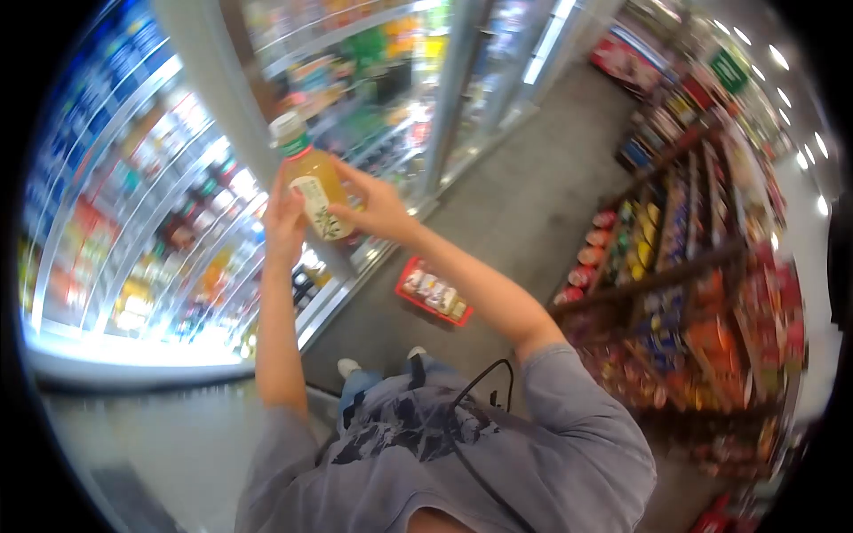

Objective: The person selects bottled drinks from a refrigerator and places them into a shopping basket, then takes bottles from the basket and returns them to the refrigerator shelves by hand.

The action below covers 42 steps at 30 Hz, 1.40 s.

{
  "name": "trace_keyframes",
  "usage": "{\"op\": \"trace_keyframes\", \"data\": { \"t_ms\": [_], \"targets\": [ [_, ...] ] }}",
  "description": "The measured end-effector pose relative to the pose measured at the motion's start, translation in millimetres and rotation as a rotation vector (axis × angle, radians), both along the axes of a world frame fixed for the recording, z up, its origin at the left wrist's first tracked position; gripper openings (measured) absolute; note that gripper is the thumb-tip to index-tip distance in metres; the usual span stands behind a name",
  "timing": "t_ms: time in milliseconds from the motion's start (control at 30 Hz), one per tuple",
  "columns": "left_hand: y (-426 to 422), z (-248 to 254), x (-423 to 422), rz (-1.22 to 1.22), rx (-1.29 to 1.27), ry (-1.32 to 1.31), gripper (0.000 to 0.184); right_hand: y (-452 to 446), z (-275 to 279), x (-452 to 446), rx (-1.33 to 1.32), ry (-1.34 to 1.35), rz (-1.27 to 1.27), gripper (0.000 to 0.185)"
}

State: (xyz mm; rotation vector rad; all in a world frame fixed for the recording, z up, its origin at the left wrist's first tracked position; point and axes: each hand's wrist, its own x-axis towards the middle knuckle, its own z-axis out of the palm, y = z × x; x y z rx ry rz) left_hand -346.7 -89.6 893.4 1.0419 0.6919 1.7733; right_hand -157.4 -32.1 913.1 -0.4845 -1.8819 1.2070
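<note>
So we've got both hands up in front of us on a drink bottle [327,178], in front of the refrigerated drinks shelves [151,204]. It's tilted, with its white cap [286,125] leaning up to the left, a green neck band [296,144] just under that, and a yellowish drink inside. The pale label [315,206] faces us and has dark writing plus a leafy-looking print, but it's too soft for us to read.

Our left hand [284,222] is holding the left side, fingers close together along the bottle. Our right hand [380,209] has the other side, thumb laid across the front by the label and the fingers curled toward the back. Where those right fingertips end up behind the bottle, we can't tell.

Down on the grey floor [524,169], past our white shoes [349,367], there's a red tray [430,308] with a row of packaged goods in it, well apart from the bottle. Over to the right is a wooden display rack [653,274] full of colourful packs, with red-topped containers [586,256] lined up along its near edge. We're wearing a grey T-shirt [569,431] with a dark print, and a black cable [455,417] hangs across it.
</note>
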Motion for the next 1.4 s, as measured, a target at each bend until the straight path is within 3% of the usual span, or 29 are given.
{"op": "trace_keyframes", "data": {
  "t_ms": [267,367,533,600,733,1100,1400],
  "targets": [
    [57,-15,156,-0.412,-0.119,0.048,0.061,-23,-30,156,-0.114,-0.005,-0.423,0.08],
    [73,-26,198,-0.516,-0.185,0.077,0.06,-32,-54,195,-0.279,0.182,-0.501,0.079],
    [72,-54,240,-0.741,-0.328,0.178,0.066,-63,-82,228,-0.337,0.315,-0.652,0.073],
    [73,-90,249,-0.786,-0.319,0.177,0.065,-71,-100,236,-0.391,0.248,-0.693,0.075],
    [61,-135,245,-0.83,-0.291,0.259,0.059,-74,-158,231,-0.441,0.41,-0.736,0.071],
    [77,-257,260,-0.776,-0.482,0.273,0.06,-47,-282,246,-0.609,0.324,-0.73,0.07],
    [123,-412,287,-0.809,-0.524,0.341,0.062,4,-430,283,-0.785,0.22,-0.646,0.068]
  ]
}}
